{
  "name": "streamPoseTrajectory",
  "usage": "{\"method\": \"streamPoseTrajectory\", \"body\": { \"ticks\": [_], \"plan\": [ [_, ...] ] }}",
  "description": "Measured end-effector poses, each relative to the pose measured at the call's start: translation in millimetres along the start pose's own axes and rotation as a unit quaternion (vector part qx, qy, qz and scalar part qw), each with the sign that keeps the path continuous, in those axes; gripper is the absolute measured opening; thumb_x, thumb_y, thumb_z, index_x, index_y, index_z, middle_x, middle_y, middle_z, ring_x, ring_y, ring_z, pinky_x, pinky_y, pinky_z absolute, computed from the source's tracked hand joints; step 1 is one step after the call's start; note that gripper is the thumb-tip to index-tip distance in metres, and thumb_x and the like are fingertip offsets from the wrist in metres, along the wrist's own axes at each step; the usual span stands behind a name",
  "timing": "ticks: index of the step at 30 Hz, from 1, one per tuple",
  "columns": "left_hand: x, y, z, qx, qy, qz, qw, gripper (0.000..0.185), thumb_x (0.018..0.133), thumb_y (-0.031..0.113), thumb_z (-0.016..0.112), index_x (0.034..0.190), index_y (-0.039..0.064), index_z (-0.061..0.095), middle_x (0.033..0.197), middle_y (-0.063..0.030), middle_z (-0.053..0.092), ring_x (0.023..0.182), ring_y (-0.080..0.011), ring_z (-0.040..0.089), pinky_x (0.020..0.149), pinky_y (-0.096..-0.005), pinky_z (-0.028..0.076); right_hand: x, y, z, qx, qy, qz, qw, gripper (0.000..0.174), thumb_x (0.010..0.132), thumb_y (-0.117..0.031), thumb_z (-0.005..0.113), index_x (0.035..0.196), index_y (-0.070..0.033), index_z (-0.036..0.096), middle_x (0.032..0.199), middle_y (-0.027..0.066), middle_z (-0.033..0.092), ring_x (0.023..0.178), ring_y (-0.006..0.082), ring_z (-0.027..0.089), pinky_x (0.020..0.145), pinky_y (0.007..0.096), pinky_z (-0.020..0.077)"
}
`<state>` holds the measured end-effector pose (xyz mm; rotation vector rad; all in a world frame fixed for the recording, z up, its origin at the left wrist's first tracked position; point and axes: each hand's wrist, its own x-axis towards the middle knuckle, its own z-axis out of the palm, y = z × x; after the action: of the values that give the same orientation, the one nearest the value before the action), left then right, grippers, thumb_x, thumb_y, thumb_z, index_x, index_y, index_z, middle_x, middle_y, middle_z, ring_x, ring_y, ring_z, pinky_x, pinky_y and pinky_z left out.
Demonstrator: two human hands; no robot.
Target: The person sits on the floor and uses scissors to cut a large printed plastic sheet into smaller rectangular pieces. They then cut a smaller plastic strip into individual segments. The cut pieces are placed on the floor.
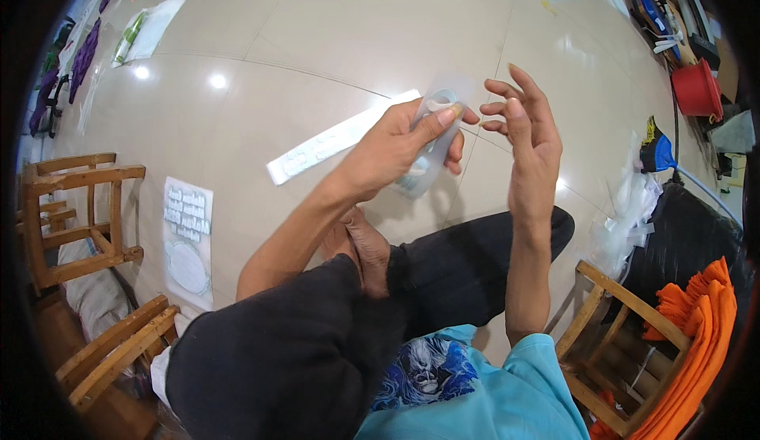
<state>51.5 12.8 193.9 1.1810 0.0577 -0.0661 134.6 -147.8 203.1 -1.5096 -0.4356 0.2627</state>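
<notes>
My left hand [409, 137] holds a translucent plastic film strip [423, 175] with pale printed shapes, its thumb on top and fingers behind. The strip slants upright above the tiled floor. To the right, my right hand [525, 125] is raised with its fingers apart and bent, holding nothing. On the floor beyond and partly behind my left hand lies a long white strip [320, 146] with pale raised-looking shapes. A white printed sheet [189, 244] with lettering and a round shape lies farther left on the floor.
Wooden stool frames [89, 175] stand at the left, and another wooden frame [632, 303] at the lower right with orange cloth [706, 321]. Clear plastic scraps [623, 226], a blue broom head [658, 153] and a red bucket [696, 90] are at the right. A green tube-like packet [129, 39] lies upper left.
</notes>
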Motion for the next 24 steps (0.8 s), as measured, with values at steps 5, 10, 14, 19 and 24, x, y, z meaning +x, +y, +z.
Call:
{"method": "streamPoseTrajectory", "body": {
  "ticks": [5, 10, 14, 19, 24],
  "plan": [
    [5, 2, 10, -0.023, 0.085, 0.14, 0.986, 0.041, 0.106, 0.037, 0.047, 0.12, 0.0, 0.06, 0.084, -0.0048, 0.064, 0.086, -0.0139, 0.065, 0.081, -0.0298, 0.054, -36, 21, 34, 0.056, -0.08, 0.042, 0.994, 0.062, 0.106, -0.042, 0.045, 0.15, 0.0, 0.038, 0.144, 0.0174, 0.048, 0.137, 0.0251, 0.042, 0.115, 0.0357, 0.0288],
    [-2, 17, 8, 0.002, 0.119, 0.154, 0.981, 0.04, 0.108, 0.034, 0.043, 0.119, -0.001, 0.058, 0.086, -0.0054, 0.064, 0.078, -0.0124, 0.065, 0.074, -0.0267, 0.054, -55, 29, 47, -0.014, -0.111, 0.098, 0.989, 0.04, 0.106, -0.026, 0.051, 0.13, 0.005, 0.057, 0.113, 0.0145, 0.066, 0.108, 0.0184, 0.059, 0.097, 0.0321, 0.0449],
    [-3, 24, 5, -0.081, 0.138, 0.113, 0.981, 0.039, 0.107, 0.034, 0.045, 0.116, -0.002, 0.058, 0.08, -0.0042, 0.062, 0.073, -0.0127, 0.064, 0.07, -0.028, 0.054, -54, 25, 54, -0.033, -0.034, 0.012, 0.999, 0.035, 0.105, -0.023, 0.052, 0.124, 0.005, 0.06, 0.105, 0.0126, 0.068, 0.101, 0.0166, 0.061, 0.092, 0.0316, 0.0471],
    [-6, 25, 5, -0.067, 0.112, 0.064, 0.989, 0.038, 0.106, 0.034, 0.048, 0.116, -0.002, 0.058, 0.076, -0.0031, 0.06, 0.071, -0.0143, 0.064, 0.069, -0.0287, 0.054, -26, 2, 31, 0.014, 0.058, -0.075, 0.995, 0.033, 0.102, -0.016, 0.054, 0.129, 0.003, 0.059, 0.11, 0.0124, 0.068, 0.1, 0.0168, 0.064, 0.092, 0.0315, 0.0485],
    [-7, 20, 13, -0.089, 0.044, -0.011, 0.995, 0.032, 0.106, 0.03, 0.05, 0.112, 0.001, 0.06, 0.076, -0.0046, 0.064, 0.067, -0.014, 0.065, 0.067, -0.0276, 0.055, 8, -20, 20, -0.076, -0.018, -0.133, 0.988, 0.03, 0.098, -0.01, 0.058, 0.126, -0.001, 0.065, 0.099, 0.0122, 0.069, 0.083, 0.0138, 0.066, 0.08, 0.0297, 0.0513]
  ]
}}
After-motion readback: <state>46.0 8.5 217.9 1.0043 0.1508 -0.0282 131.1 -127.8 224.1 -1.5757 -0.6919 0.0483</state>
